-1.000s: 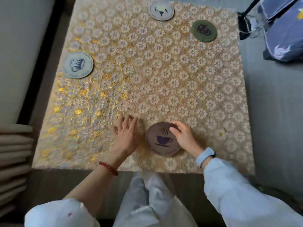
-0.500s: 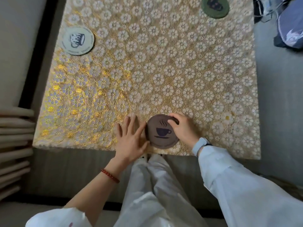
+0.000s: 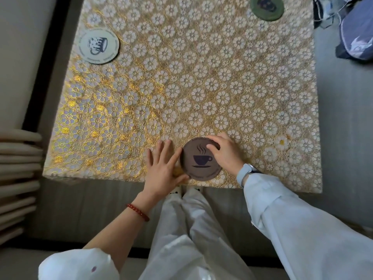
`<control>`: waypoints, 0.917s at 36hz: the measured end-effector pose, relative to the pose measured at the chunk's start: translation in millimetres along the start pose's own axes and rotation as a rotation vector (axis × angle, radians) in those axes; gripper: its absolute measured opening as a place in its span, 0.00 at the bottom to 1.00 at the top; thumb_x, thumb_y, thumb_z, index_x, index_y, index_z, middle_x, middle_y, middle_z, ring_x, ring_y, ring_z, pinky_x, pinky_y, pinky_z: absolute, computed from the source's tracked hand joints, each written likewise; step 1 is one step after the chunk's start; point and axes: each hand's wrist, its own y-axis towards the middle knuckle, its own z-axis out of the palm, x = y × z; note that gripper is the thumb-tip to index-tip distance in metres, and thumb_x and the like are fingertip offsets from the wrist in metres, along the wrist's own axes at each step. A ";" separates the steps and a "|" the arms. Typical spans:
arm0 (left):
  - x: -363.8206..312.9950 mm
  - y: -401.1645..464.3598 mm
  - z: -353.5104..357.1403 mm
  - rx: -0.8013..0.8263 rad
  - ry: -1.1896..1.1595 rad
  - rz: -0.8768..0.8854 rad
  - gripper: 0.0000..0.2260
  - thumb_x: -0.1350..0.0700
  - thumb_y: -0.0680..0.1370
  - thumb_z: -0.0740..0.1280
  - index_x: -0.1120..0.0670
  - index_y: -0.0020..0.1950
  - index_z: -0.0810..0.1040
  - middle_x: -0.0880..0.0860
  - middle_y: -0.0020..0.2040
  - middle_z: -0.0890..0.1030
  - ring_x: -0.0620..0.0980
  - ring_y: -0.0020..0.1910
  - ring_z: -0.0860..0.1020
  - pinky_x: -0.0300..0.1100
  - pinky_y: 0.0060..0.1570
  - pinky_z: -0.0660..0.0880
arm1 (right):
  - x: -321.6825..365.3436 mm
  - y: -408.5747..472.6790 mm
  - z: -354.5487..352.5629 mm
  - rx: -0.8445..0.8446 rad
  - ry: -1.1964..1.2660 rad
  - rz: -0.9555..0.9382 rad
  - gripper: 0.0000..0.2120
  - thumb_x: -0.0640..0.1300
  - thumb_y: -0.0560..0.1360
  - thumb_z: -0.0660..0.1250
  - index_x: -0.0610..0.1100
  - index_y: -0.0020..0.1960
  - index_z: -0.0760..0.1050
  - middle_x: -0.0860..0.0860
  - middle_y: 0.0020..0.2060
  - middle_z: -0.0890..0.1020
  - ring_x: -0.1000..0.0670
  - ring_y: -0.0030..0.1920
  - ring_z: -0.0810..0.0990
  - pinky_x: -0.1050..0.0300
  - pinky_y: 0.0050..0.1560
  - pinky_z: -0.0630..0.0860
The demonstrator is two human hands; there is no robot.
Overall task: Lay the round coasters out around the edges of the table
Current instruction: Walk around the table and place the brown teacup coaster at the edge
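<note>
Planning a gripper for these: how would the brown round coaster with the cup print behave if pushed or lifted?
The brown round coaster lies thin and flat, so it probably slides rather than rolls. The embossed floral tablecloth may add drag. It looks light and stiff; lifting likely needs an edge pinch.

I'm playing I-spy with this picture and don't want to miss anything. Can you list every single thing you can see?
brown coaster: one, brown with a dark steaming-cup picture, near edge of the table, between both hands
grey coaster: one, pale grey with a mug picture, left edge
green coaster: one, dark green, far right, partly cut off by the frame
tablecloth: one, gold with white flowers, covers the table
bundle: one, blue-grey, on the floor at right
left hand: flat on the cloth, fingers against the brown coaster; red bead bracelet
right hand: fingers on the brown coaster; pale blue watch
</note>
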 end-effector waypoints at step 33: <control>-16.9 29.2 -34.5 0.140 0.266 -0.071 0.28 0.29 0.68 0.56 0.43 0.62 0.65 0.54 0.68 0.63 0.59 0.67 0.60 0.61 0.66 0.57 | 4.1 -3.7 -20.3 0.214 -0.180 0.000 0.20 0.42 0.79 0.53 0.47 0.70 0.61 0.48 0.67 0.68 0.48 0.63 0.68 0.51 0.63 0.70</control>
